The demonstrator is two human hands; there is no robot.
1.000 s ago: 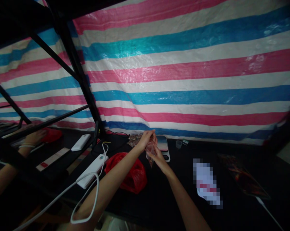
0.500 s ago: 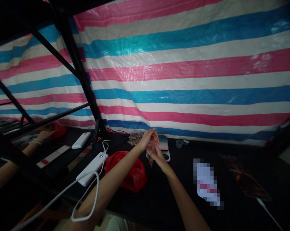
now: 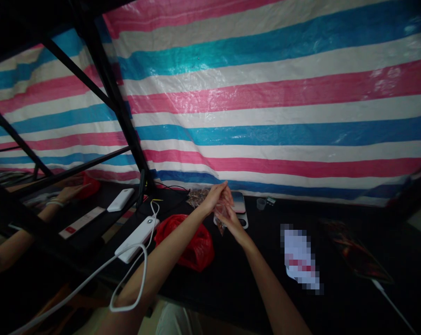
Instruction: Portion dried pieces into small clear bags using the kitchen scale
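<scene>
Bag: a small clear plastic bag [image 3: 221, 215] hangs between both hands, long side up and down, open end up, just above the scale [image 3: 239, 209] on the dark worktop [image 3: 252, 279].
Left hand [image 3: 214, 195]: up high, fingers pinching the bag's top edge.
Right hand [image 3: 231, 219]: lower, fingers closed on the bag's side.
Arms: both stretched forward.
Nearby: a red bag [image 3: 189, 239] sits left of the hands.
</scene>
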